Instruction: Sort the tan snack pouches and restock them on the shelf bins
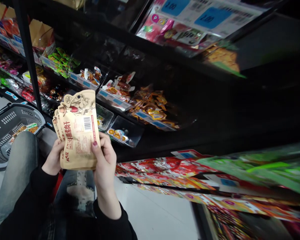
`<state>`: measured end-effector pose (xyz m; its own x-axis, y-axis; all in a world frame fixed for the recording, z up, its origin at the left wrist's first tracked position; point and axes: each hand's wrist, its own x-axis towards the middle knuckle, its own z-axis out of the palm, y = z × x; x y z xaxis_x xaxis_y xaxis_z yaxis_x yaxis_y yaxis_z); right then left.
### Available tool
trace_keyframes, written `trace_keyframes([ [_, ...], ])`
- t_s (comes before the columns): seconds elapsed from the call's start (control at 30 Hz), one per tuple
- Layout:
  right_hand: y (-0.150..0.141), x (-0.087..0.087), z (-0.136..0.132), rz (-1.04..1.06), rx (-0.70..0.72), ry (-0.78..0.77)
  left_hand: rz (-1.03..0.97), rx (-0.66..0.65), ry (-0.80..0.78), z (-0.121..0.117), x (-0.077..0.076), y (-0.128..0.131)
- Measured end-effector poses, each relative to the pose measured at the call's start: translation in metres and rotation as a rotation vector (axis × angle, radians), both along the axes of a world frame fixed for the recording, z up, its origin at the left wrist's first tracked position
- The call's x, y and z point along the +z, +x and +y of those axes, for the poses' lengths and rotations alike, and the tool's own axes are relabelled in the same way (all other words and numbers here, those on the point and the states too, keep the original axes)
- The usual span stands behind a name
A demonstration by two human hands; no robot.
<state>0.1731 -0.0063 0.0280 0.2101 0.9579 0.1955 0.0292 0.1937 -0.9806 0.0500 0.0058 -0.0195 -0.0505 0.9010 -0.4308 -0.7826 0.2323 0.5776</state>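
Note:
Between my two hands is a small stack of tan paper-like snack packets (77,143), with red print, a barcode and a drawing on the front one. My right hand (104,156) pinches the right edge, thumb lying on the front face and the other fingers behind. My left hand (54,158) grips the lower left edge, its fingers mostly hidden behind the packets. The packets are fanned slightly, with their top edges showing at the left. Below them are my knees in jeans.
A grey shopping basket (0,133) with a snack pack (23,130) inside stands on the floor at left. Ahead, dark shelves hold clear bins of wrapped snacks (152,103). Hanging bags (165,166) line the right side. A shelf with price tags (212,18) juts out above.

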Motion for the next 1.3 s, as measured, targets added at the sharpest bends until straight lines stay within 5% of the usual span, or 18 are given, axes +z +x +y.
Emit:
trace_keyframes([
  [0.27, 0.023, 0.001, 0.005, 0.155, -0.133, -0.108, 0.052, -0.025, 0.054, 0.004, 0.014, -0.003],
  [0.7, 0.034, 0.016, 0.024, 0.376, -0.166, -0.15, 0.046, 0.005, 0.046, 0.006, 0.01, -0.008],
  [0.83, 0.044, 0.014, 0.021, 0.131, -0.22, 0.06, 0.043, 0.001, 0.051, 0.007, 0.01, -0.008],
  [1.0, 0.03, 0.022, -0.012, -0.626, -0.427, 0.438, 0.113, 0.052, 0.069, 0.006, 0.01, -0.003],
  [1.17, -0.015, 0.014, -0.032, -1.111, -0.143, 0.488, 0.229, 0.073, 0.112, -0.001, 0.021, 0.005],
  [1.3, -0.024, 0.004, -0.026, -1.064, 0.001, 0.436, 0.355, 0.105, 0.193, -0.003, 0.03, 0.005],
])
